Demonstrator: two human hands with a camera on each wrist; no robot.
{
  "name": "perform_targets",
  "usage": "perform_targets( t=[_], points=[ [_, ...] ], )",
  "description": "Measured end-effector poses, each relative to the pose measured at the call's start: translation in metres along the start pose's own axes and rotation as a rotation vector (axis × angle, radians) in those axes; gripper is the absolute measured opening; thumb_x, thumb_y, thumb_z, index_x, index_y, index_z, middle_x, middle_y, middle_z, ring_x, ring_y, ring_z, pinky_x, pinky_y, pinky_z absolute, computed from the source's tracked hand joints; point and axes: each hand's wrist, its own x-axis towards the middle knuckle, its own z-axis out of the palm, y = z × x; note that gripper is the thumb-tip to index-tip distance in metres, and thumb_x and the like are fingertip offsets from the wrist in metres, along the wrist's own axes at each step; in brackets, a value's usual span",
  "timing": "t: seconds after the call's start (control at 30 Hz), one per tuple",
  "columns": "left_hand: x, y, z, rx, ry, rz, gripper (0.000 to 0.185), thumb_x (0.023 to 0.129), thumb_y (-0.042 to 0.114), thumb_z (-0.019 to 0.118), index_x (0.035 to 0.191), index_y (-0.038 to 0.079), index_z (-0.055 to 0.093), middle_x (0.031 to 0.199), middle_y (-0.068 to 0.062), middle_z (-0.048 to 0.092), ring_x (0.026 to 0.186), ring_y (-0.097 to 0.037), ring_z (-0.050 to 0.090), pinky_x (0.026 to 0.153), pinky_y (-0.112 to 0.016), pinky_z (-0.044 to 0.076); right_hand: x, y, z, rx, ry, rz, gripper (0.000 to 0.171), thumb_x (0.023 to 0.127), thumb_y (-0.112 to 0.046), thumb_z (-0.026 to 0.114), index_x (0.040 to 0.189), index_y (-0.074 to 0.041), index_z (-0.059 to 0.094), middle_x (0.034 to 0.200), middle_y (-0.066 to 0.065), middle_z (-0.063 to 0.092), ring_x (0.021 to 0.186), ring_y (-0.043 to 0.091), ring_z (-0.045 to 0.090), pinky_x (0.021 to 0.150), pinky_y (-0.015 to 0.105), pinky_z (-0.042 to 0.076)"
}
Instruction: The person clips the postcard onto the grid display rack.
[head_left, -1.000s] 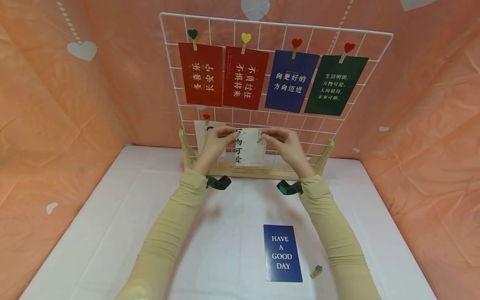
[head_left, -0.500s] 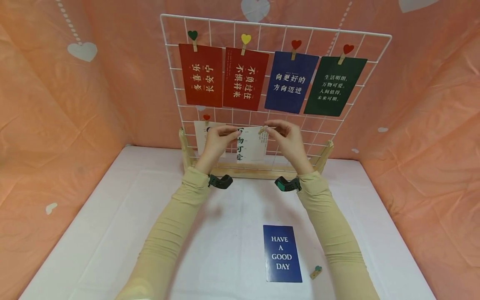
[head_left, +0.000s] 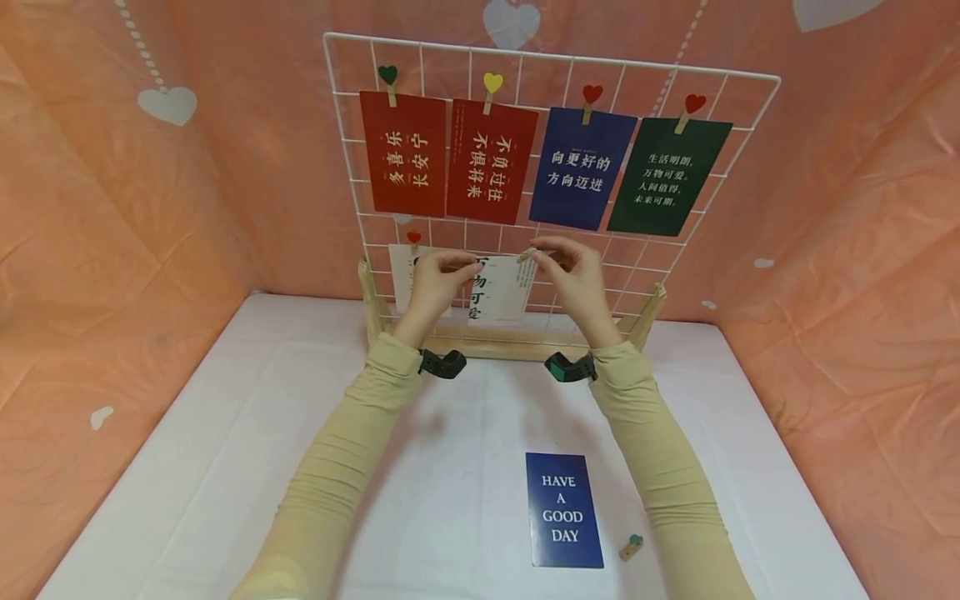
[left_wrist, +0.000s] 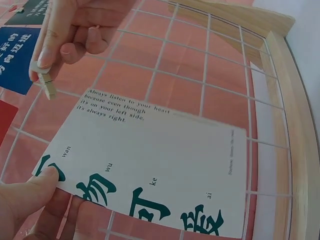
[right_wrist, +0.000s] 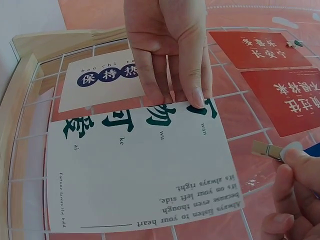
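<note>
My left hand [head_left: 435, 290] pinches a white card [head_left: 501, 293] by its upper left corner, thumb on the printed face. Large dark green characters and small English lines are on the card, which is held in front of the white wire grid [head_left: 637, 254]. At the card's upper right, my right hand [head_left: 577, 273] pinches a small wooden clothespin [right_wrist: 262, 148] between thumb and fingers; a pale ornament on it is partly covered by the thumb. In both wrist views the clothespin's tip looks apart from the card.
Clothespins with hearts hold two red cards [head_left: 408, 154], a blue card [head_left: 573, 204] and a green card [head_left: 648, 218] on the upper grid. Another white card [head_left: 401, 279] hangs behind my left hand. On the table lie a blue "HAVE A GOOD DAY" card [head_left: 564, 500] and a clothespin [head_left: 631, 547].
My right hand has risen a little with the clothespin, from over the white card's face to near its top right corner. The left hand keeps its hold, and the card has shifted slightly.
</note>
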Motion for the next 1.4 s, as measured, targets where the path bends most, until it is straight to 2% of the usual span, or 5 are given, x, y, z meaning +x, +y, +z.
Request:
perform_targets(
  t=[0.27, 0.7, 0.83, 1.13, 1.4],
  points=[
    [0.002, -0.003, 0.003, 0.087, 0.028, 0.033, 0.021, 0.088, 0.015, 0.071, 0.105, 0.003, 0.073, 0.101, -0.01, 0.068, 0.087, -0.02, 0.063, 0.076, -0.03, 0.055, 0.001, -0.004, 0.004, -0.024, 0.038, -0.019, 0.02, 0.091, 0.0, 0.063, 0.108, 0.01, 0.066, 0.099, 0.023, 0.066, 0.082, 0.043, 0.057, 0.067, 0.022, 0.05],
    [0.004, -0.003, 0.007, 0.159, 0.05, 0.075, 0.019, 0.089, 0.014, 0.07, 0.104, 0.004, 0.073, 0.098, -0.01, 0.069, 0.087, -0.021, 0.062, 0.072, -0.031, 0.052, 0.009, 0.013, 0.009, -0.074, 0.063, -0.044, 0.017, 0.089, 0.0, 0.066, 0.104, 0.008, 0.069, 0.096, 0.02, 0.068, 0.079, 0.04, 0.06, 0.066, 0.019, 0.05],
    [0.004, -0.003, 0.008, 0.17, 0.05, 0.081, 0.019, 0.089, 0.014, 0.07, 0.104, 0.004, 0.074, 0.096, -0.01, 0.069, 0.086, -0.021, 0.062, 0.07, -0.029, 0.051, 0.015, 0.031, 0.009, -0.069, 0.074, -0.051, 0.016, 0.088, -0.004, 0.068, 0.102, 0.002, 0.072, 0.095, 0.017, 0.069, 0.077, 0.033, 0.062, 0.066, 0.02, 0.051],
    [0.004, -0.001, 0.009, 0.204, 0.07, 0.103, 0.018, 0.088, 0.014, 0.071, 0.102, 0.005, 0.074, 0.096, -0.01, 0.07, 0.084, -0.021, 0.063, 0.066, -0.027, 0.049, 0.021, 0.035, 0.013, -0.122, 0.08, -0.076, 0.013, 0.088, -0.008, 0.07, 0.098, -0.002, 0.074, 0.09, 0.01, 0.07, 0.072, 0.02, 0.062, 0.061, 0.02, 0.049],
    [0.007, -0.002, 0.01, 0.223, 0.073, 0.094, 0.018, 0.088, 0.015, 0.071, 0.103, 0.005, 0.074, 0.097, -0.009, 0.07, 0.085, -0.02, 0.062, 0.066, -0.028, 0.05, 0.023, 0.032, 0.017, -0.151, 0.088, -0.07, 0.013, 0.087, -0.001, 0.068, 0.099, 0.003, 0.073, 0.092, 0.018, 0.07, 0.07, 0.029, 0.059, 0.056, 0.018, 0.043]
  ],
)
